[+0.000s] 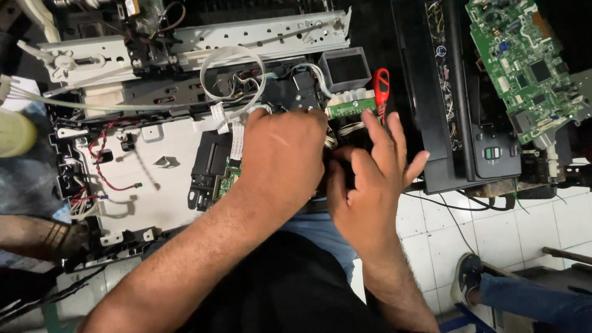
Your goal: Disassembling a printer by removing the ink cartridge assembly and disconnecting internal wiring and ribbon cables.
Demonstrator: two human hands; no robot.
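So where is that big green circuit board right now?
In the head view, the big green circuit board lies at the top right, on the far side of the black panel from both hands, touching neither.

Head camera looks straight down, close, at hands (327,166).

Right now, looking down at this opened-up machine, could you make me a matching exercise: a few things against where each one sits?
Things:
1. red-handled tool
2. green circuit board
3. white ribbon cable
4. red wires

Places:
A. top right corner
B. looped above the left hand
C. left side of the white chassis
D. just above the right hand

Pairs: 1-D, 2-A, 3-B, 4-C
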